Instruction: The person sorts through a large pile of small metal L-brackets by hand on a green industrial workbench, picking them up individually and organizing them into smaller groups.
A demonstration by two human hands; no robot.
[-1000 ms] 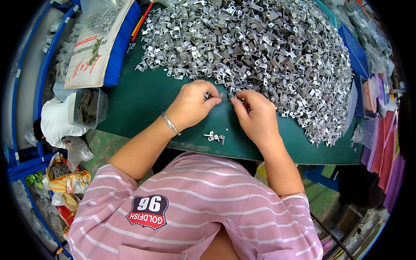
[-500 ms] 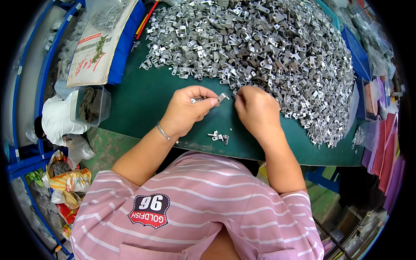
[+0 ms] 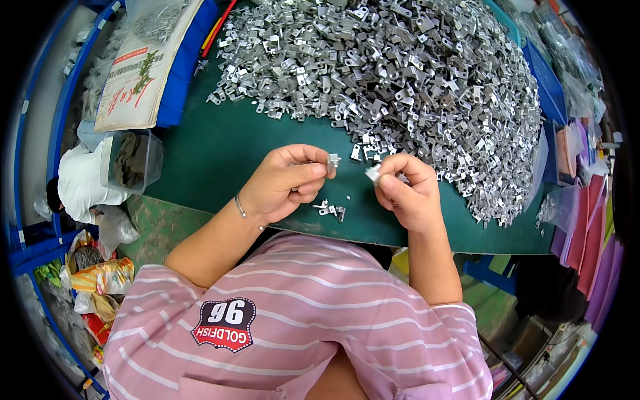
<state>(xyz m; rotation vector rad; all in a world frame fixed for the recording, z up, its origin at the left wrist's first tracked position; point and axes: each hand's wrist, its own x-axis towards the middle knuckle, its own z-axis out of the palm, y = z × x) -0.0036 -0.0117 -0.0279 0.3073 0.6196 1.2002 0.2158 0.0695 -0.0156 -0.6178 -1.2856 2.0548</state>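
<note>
Between the thumb and forefinger of my left hand [image 3: 290, 181] is a small bent metal bracket [image 3: 333, 160]. My right hand [image 3: 412, 192] pinches another metal bracket [image 3: 373, 174], a short gap to the right of the first. Beyond both hands spreads a large heap of silvery metal brackets [image 3: 387, 73], many with a round hole. A few stray pieces [image 3: 363, 152] lie at the heap's near edge, just past my right fingers. Close to my left hand, a little cluster of metal parts [image 3: 330, 210] rests on the green table near its front edge.
The green tabletop [image 3: 220, 153] carries the heap. At the left stand a blue bin [image 3: 180, 87] with a printed sack over it and a clear plastic tub [image 3: 155, 163] holding dark cloth. Blue crates [image 3: 550, 80] and hanging coloured sheets [image 3: 587, 220] border the right side.
My right hand has drawn back from the heap's edge and turned, now showing a bracket in its fingers. The bracket in my left hand has been turned; my left hand has shifted only slightly.
</note>
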